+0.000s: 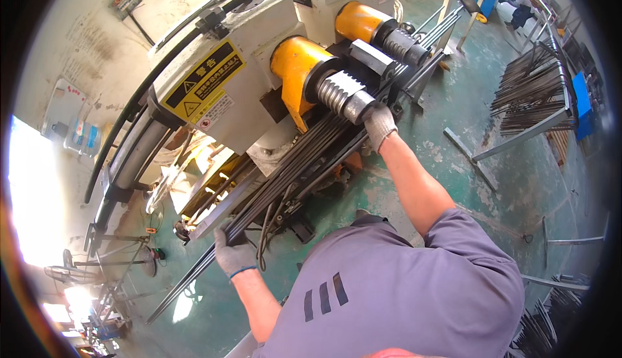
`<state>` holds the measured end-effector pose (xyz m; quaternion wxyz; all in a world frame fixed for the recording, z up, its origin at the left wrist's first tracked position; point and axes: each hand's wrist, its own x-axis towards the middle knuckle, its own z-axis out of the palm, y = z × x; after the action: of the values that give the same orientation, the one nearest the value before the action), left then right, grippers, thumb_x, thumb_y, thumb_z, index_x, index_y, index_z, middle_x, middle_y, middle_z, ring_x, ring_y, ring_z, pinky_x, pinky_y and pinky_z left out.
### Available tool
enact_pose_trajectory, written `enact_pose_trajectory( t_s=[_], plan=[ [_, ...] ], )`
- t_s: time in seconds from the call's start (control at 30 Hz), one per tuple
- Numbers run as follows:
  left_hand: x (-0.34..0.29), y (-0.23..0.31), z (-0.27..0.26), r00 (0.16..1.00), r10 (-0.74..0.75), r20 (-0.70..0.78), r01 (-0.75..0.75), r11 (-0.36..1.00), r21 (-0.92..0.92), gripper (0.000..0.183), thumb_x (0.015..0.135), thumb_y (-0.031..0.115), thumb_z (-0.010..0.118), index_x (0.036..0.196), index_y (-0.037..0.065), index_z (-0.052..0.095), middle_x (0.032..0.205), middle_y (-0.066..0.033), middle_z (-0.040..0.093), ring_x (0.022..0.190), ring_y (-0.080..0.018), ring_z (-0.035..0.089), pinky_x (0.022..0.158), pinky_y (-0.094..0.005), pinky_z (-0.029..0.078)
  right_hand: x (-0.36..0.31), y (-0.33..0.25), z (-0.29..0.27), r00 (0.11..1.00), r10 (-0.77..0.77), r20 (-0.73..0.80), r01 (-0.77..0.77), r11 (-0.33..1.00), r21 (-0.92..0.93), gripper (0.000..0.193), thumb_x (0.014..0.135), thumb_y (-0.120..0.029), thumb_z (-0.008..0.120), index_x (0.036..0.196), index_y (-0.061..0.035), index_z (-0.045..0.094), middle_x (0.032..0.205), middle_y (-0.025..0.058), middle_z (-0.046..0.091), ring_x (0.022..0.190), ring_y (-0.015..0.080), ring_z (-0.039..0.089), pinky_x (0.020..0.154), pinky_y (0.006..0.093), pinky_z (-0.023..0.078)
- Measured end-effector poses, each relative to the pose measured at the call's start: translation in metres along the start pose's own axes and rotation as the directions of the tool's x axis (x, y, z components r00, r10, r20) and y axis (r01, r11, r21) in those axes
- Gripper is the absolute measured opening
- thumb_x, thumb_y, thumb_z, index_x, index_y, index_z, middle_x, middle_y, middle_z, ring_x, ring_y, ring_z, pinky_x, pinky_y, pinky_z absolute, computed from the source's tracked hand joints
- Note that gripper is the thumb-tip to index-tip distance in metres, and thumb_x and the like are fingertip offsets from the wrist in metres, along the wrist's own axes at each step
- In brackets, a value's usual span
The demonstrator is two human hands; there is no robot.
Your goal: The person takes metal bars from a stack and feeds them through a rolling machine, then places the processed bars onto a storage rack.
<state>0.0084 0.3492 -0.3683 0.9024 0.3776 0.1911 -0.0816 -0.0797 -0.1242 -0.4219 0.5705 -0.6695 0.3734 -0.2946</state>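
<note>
A bundle of long, thin metal rods point(285, 175) runs diagonally along the front of a large pale machine point(243, 99). My left hand point(234, 253), in a pale knit glove, is closed around the rods near their lower left end. My right hand point(380, 127), gloved alike, is beside the tip of a ridged metal cylinder point(338, 93) that sticks out of a yellow housing point(298, 60). Its fingers look curled in, but the cylinder partly hides them, so what they grip does not show. The rods pass beneath that cylinder and continue toward the upper right.
Beyond the first, a second yellow housing point(363, 21) carries another ridged cylinder. Dark hoses point(264, 235) hang under the rods near my left hand. On the right, a metal rack point(528, 131) holds many dark rods above the worn green floor point(427, 157). A curved black rail point(133, 108) borders the machine.
</note>
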Motion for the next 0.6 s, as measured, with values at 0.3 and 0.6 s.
enact_pose_trajectory(
  t_s=[0.3,0.6],
  plan=[
    [-0.003,-0.064,0.058,0.953,-0.184,0.241,0.200,0.979,-0.043,0.029,0.110,0.025,0.056,0.119,0.000,0.066,0.119,-0.0156,0.072,0.118,-0.0344,0.067,0.110,-0.0542,0.053,0.024,0.037,-0.013,0.986,-0.138,-0.089,0.140,0.990,0.022,0.026,0.101,-0.019,0.060,0.111,-0.0002,0.074,0.095,0.0109,0.073,0.085,0.0222,0.067,0.076,0.0343,0.051],
    [0.011,-0.059,0.059,0.995,-0.098,0.022,0.098,0.995,-0.026,0.042,0.112,0.030,0.049,0.130,-0.005,0.064,0.132,-0.0200,0.068,0.122,-0.0372,0.065,0.110,-0.0524,0.052,0.014,0.005,-0.002,0.986,0.165,0.009,-0.165,0.978,0.130,0.023,0.100,-0.003,0.055,0.119,0.0015,0.069,0.103,0.0108,0.076,0.093,0.0206,0.073,0.080,0.0353,0.056]
  ],
)
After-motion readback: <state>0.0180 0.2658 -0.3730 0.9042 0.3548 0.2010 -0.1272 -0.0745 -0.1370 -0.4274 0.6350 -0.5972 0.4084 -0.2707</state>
